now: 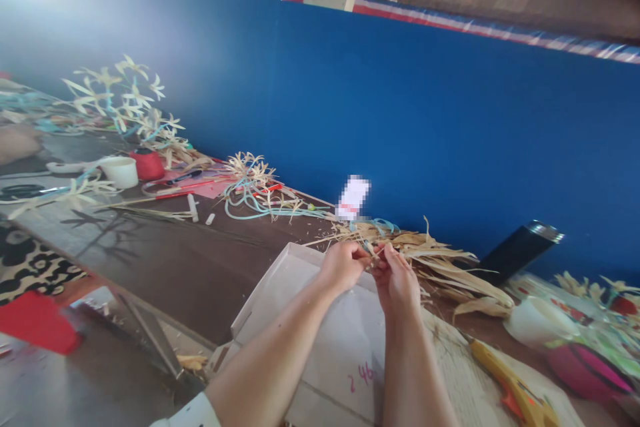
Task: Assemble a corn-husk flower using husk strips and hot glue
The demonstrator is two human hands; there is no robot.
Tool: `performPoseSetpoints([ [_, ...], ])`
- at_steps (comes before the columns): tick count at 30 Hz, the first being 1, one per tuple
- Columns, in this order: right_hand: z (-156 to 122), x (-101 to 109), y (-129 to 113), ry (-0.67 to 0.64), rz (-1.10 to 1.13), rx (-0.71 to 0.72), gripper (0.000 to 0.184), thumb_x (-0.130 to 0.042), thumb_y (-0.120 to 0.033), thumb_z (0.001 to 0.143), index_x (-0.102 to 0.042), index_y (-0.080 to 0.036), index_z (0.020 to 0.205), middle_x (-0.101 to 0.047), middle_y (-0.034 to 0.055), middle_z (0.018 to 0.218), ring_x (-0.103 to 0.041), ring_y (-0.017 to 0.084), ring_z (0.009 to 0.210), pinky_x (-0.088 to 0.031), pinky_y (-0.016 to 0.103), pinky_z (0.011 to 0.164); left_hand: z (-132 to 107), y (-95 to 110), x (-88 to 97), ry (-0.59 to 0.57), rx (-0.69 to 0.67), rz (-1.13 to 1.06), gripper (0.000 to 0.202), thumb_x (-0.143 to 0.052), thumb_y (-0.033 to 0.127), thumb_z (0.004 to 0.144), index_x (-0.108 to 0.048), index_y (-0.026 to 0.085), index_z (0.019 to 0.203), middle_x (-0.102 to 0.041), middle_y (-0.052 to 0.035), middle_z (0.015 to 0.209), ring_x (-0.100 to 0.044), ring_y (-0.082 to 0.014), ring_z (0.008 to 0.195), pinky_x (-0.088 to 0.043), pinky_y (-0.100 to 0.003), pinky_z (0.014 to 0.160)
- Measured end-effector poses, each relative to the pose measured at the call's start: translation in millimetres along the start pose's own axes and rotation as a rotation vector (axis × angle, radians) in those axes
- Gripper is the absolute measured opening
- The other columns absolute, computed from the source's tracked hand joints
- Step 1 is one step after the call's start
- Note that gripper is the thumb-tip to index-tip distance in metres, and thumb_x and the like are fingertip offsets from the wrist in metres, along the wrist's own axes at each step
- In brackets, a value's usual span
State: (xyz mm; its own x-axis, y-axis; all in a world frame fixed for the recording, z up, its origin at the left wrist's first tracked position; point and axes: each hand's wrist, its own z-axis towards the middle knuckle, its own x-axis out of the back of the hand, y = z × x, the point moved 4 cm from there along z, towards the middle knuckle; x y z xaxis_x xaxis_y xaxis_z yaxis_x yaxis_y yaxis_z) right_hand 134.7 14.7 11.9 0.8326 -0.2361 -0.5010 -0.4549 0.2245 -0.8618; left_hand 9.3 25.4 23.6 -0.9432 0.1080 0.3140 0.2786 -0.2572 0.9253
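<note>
My left hand [346, 265] and my right hand [399, 280] meet above a shallow white cardboard box lid [320, 333]. Both are closed, with fingertips pinched around a small pale piece of dried husk [371, 252]. The fingers cover most of it, so its exact form is hard to make out. Just beyond and to the right of my hands lies a heap of dried corn husks [450, 263]. Thin light-blue stems [383, 225] lie at the back of that heap.
At right are a black flask [523, 253], a white cup [540, 323] and a yellow glue gun [515, 387]. Leftward stand husk flowers [133, 100], a white tape roll [120, 172], red thread [147, 165] and scissors [25, 191]. A blue partition [300, 93] closes the back.
</note>
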Motion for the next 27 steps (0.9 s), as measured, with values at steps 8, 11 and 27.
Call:
performPoseSetpoints([
  [8, -2.1, -1.3, -1.4, -0.005, -0.002, -0.001, 0.023, -0.073, -0.033, 0.065, -0.066, -0.015, 0.076, -0.058, -0.0012, 0.071, -0.040, 0.004, 0.049, -0.032, 0.017, 0.039, -0.9, 2.0, 1.8, 0.003, 0.020, 0.019, 0.017, -0.060, 0.035, 0.069, -0.068, 0.020, 0.073, -0.068, 0.0012, 0.073, -0.058, -0.0121, 0.067, -0.039, -0.020, 0.059],
  [11, -2.1, -2.0, -1.5, -0.004, 0.009, -0.007, 0.022, -0.074, -0.032, 0.064, -0.066, -0.015, 0.076, -0.059, -0.0013, 0.071, -0.040, 0.004, 0.049, -0.033, 0.017, 0.040, -1.3, 1.4, 1.7, 0.012, 0.021, 0.025, 0.017, -0.060, 0.035, 0.069, -0.068, 0.021, 0.072, -0.068, 0.0015, 0.071, -0.058, -0.0121, 0.067, -0.038, -0.020, 0.058],
  [27, -1.9, -2.0, 0.1, -0.006, -0.012, -0.008, 0.022, -0.073, -0.031, 0.064, -0.068, -0.015, 0.079, -0.062, 0.0014, 0.077, -0.041, 0.004, 0.050, -0.033, 0.015, 0.039, -2.5, 3.5, 4.4, 0.045, 0.013, 0.084, 0.017, -0.058, 0.035, 0.071, -0.067, 0.021, 0.071, -0.068, 0.0015, 0.071, -0.058, -0.0123, 0.066, -0.037, -0.021, 0.057],
])
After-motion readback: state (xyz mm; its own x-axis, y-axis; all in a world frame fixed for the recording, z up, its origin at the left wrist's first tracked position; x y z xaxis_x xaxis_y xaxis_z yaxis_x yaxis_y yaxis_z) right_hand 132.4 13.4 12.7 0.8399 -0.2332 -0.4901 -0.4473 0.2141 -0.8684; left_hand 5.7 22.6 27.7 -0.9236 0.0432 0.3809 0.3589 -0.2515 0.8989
